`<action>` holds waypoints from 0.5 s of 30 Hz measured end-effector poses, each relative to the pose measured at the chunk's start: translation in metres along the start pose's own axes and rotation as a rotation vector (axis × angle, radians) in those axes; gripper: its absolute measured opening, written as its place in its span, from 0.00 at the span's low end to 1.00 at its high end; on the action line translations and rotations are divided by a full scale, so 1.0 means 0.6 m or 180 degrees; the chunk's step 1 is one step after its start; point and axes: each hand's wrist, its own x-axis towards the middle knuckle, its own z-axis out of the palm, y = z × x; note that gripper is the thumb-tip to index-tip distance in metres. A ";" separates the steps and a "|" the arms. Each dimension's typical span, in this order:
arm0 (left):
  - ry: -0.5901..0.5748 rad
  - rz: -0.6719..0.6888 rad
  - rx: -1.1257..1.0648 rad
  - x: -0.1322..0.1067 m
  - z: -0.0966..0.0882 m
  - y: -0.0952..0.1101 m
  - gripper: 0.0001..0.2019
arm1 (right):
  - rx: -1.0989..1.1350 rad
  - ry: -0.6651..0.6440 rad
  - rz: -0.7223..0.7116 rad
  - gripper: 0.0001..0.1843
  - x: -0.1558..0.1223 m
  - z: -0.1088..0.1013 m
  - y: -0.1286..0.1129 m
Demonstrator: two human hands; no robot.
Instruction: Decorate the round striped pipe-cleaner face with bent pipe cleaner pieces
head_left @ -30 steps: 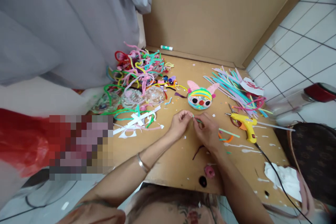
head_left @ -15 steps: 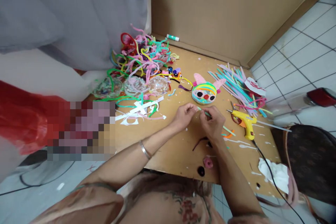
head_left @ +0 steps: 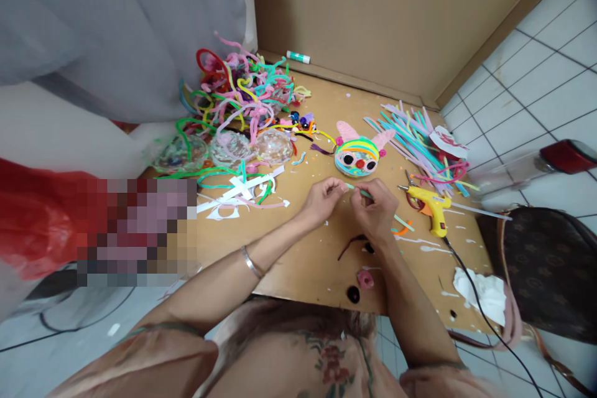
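Between my hands, above the middle of the table, is a light green pipe cleaner (head_left: 403, 222). My left hand (head_left: 327, 198) pinches its near tip between thumb and fingers. My right hand (head_left: 374, 204) is closed round it a short way along, and its tail sticks out below that hand to the right. Just beyond my hands stands a clear round craft figure (head_left: 357, 157) with pink ears, black eyes, a red nose and coloured stripes across its top. A pink ring-shaped piece (head_left: 365, 279) and a black oval piece (head_left: 353, 294) lie near the table's front edge.
A yellow glue gun (head_left: 431, 205) lies on the right, its cord running to the front. Straight pipe cleaners (head_left: 405, 137) are bundled behind it. At the left are a tangled pipe-cleaner heap (head_left: 252, 93), clear plastic domes (head_left: 275, 148) and white paper scraps (head_left: 242, 189).
The whole view has shifted slightly, so things on the table sit a little further left and up. My hands keep nearly the same grip on the pipe cleaner.
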 end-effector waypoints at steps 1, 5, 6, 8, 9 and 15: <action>-0.0003 0.0016 0.0010 0.000 0.000 0.000 0.20 | -0.0003 0.0000 -0.0003 0.07 0.000 0.000 0.000; -0.0040 0.0106 0.0043 -0.001 -0.001 0.004 0.19 | 0.0010 0.0036 -0.0112 0.07 0.002 -0.001 -0.001; -0.0049 0.0110 0.0047 -0.001 -0.001 0.006 0.19 | 0.0007 0.0040 -0.0127 0.07 0.002 -0.001 -0.001; -0.0058 0.0100 0.0057 -0.002 -0.001 0.008 0.19 | -0.0007 0.0023 -0.0120 0.07 0.002 -0.002 -0.001; -0.0057 0.0101 0.0059 -0.002 -0.001 0.008 0.19 | -0.0012 0.0006 -0.0106 0.07 0.003 -0.002 -0.002; -0.0070 0.0160 0.0071 -0.001 0.002 0.012 0.16 | -0.0017 0.0009 -0.0129 0.07 0.004 -0.005 -0.003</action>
